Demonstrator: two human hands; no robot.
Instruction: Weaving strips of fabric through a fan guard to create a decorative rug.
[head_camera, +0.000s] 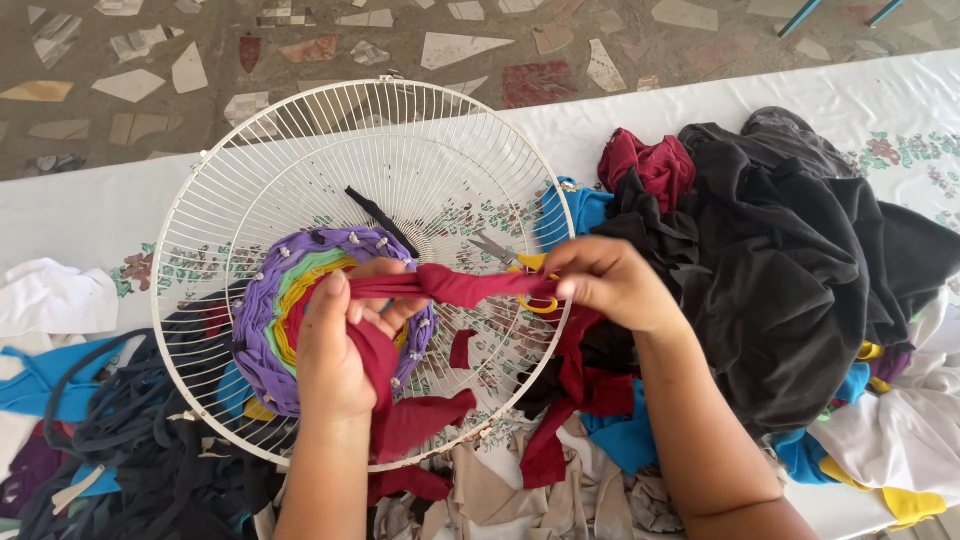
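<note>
A round white wire fan guard (300, 140) lies on the table with rings of purple, green, yellow and red cloth woven (262, 300) around its middle. My left hand (335, 350) rests over the woven centre and grips a dark red cloth strip (455, 287). My right hand (610, 283) pinches the same strip at the guard's right rim and pulls it taut between the hands. More of the red cloth (415, 425) hangs below my left hand. Scissors with yellow handles (512, 265) lie on the guard just behind the strip.
A heap of black and dark red clothes (790, 260) fills the right side of the white flowered tablecloth (90, 210). Blue, navy and white strips (90, 420) lie at the left, beige scraps (520, 490) at the front. Mosaic floor (450, 40) beyond.
</note>
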